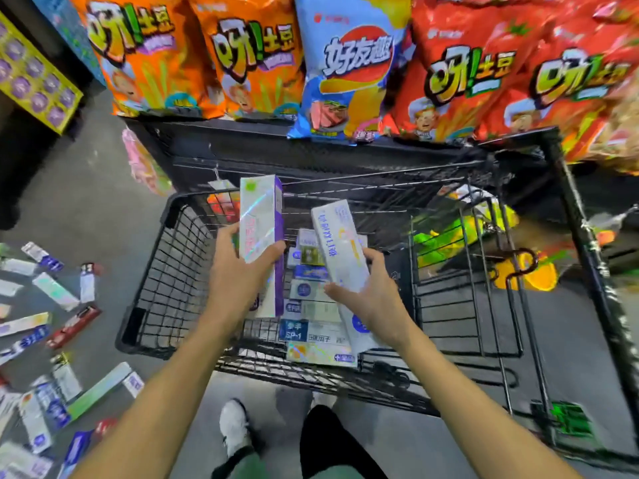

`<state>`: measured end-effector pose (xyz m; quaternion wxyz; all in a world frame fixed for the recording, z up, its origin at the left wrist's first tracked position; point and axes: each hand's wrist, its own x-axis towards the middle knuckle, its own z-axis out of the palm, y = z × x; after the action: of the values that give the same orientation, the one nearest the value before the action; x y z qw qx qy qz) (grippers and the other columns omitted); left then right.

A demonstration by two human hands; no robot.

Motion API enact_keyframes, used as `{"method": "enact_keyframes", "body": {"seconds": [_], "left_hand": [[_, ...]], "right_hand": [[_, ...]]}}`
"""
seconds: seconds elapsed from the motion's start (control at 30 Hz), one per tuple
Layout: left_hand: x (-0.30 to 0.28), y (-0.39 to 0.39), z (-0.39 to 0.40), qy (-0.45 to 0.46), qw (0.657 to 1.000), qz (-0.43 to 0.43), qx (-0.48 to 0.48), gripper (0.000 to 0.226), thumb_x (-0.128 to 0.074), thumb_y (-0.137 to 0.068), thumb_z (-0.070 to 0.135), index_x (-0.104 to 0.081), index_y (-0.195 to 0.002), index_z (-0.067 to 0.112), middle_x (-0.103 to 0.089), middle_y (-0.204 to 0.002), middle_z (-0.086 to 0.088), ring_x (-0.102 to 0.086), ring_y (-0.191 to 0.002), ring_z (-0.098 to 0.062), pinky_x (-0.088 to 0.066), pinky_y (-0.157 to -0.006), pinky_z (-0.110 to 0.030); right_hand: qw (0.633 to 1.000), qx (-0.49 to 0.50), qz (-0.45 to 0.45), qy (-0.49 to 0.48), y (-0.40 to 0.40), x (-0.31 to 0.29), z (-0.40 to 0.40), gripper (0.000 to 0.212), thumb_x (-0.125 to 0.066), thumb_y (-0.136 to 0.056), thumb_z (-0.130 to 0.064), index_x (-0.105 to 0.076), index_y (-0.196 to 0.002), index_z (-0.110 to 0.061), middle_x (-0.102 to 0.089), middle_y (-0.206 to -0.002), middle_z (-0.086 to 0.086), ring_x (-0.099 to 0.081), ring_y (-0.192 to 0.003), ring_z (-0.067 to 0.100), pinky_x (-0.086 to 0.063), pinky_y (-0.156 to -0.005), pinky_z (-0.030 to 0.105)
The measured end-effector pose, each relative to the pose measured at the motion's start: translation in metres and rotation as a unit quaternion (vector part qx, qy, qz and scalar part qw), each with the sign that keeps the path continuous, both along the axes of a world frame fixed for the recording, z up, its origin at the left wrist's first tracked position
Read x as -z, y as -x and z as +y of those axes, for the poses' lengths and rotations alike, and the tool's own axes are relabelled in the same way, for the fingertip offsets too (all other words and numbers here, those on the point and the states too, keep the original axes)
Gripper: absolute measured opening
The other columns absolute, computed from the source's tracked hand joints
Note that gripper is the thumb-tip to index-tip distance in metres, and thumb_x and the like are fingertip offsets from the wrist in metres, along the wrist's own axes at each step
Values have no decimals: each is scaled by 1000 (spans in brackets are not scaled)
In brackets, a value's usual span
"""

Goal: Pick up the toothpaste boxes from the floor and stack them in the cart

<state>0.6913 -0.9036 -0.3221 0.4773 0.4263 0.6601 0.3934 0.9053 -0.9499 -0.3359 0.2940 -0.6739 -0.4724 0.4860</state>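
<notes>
On the far left, many long, flat cardboard toothpaste boxes (57, 292) in white, blue, red and holographic silver lie scattered on the grey floor (86, 209), well apart from both hands. They are still to be collected, so the task looks partly done.

Moving right, the left hand (242, 264) grips a tall white-and-purple holographic toothpaste box (262, 243) by its lower half, thumb on the front face and fingers wrapped behind. The box stands nearly upright over the black wire-mesh shopping cart (162, 271).

Just beside it, the right hand (366, 292) holds a white toothpaste box with blue lettering (340, 254), tilted with its top leaning left, thumb and fingers pinching its long edges. Both held boxes hover above a neat row of flat-lying toothpaste boxes (318, 319) already stacked on the cart floor, directly below and between the hands.

To place these well, I would turn each box flat so its long side matches the boxes beneath, lower it until it rests squarely on the row, and release only once it is supported. Setting one down at a time should keep the stack from sliding; the glossy cardboard will likely slip if dropped at an angle.

Further right, the cart's fold-out wire section (460, 288) shows bright green and orange packaging behind it. Above the cart, large orange, blue and red snack bags (345, 70) hang on display.
</notes>
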Motion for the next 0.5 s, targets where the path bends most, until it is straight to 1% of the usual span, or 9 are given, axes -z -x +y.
{"method": "enact_keyframes", "body": {"seconds": [0.07,0.1,0.17,0.2,0.27,0.3,0.37,0.43,0.5], "left_hand": [[14,-10,3,6,999,35,3,53,-80,-82,42,-43,-117,27,-66,-111,9,-68,-92,-9,-57,-76,-34],[22,-12,4,11,999,46,0,52,-79,-83,43,-42,-116,26,-66,-110,9,-68,-91,-7,-56,-75,-33],[41,-11,8,22,998,66,-4,55,-79,-80,48,-42,-114,25,-66,-109,10,-68,-92,-8,-57,-80,-36],[51,-9,10,28,996,79,-4,56,-78,-79,49,-43,-113,24,-66,-108,11,-69,-94,-10,-58,-83,-40],[70,-6,15,33,993,112,-6,54,-79,-81,46,-45,-115,19,-66,-104,12,-67,-93,-11,-57,-86,-44],[78,-4,17,33,991,129,-7,53,-78,-83,43,-47,-116,17,-66,-103,10,-66,-90,-9,-56,-86,-41],[96,0,20,23,988,156,1,50,-77,-85,40,-50,-118,14,-66,-106,5,-62,-86,2,-53,-81,-31],[114,7,23,12,984,177,25,47,-77,-85,37,-52,-116,13,-65,-103,9,-57,-79,12,-48,-72,-14],[133,14,25,1,979,201,46,43,-78,-85,36,-52,-111,14,-62,-97,16,-55,-75,15,-41,-63,-7]], "right_hand": [[998,-8,-49,28,-16,19,0,71,-85,-77,-43,-32,-124,-37,-62,-122,-3,-65,-99,16,-56,-81,37],[997,-18,-61,39,-22,30,0,68,-83,-78,-43,-32,-123,-35,-63,-121,-2,-66,-96,16,-57,-78,36],[995,-50,-63,57,-29,51,-1,64,-82,-81,-41,-35,-124,-32,-62,-117,-3,-65,-90,12,-55,-68,28],[993,-73,-71,61,-30,61,-1,63,-81,-81,-40,-37,-125,-30,-58,-116,-4,-62,-91,12,-50,-66,25],[981,-133,-133,46,-31,87,-2,65,-80,-81,-39,-43,-131,-20,-46,-116,-4,-52,-102,16,-42,-74,28],[970,-168,-170,36,-31,102,-2,69,-80,-81,-39,-43,-134,-15,-42,-118,-1,-48,-108,19,-40,-78,31],[946,-242,-212,38,-29,129,-1,75,-78,-82,-41,-41,-140,-11,-39,-126,4,-47,-115,24,-43,-85,37],[920,-311,-231,62,-26,157,0,80,-74,-84,-44,-35,-147,-12,-37,-133,7,-48,-120,29,-46,-92,43],[889,-379,-245,80,-21,184,3,81,-70,-87,-42,-30,-152,-14,-36,-139,10,-49,-123,34,-47,-94,43]]}}
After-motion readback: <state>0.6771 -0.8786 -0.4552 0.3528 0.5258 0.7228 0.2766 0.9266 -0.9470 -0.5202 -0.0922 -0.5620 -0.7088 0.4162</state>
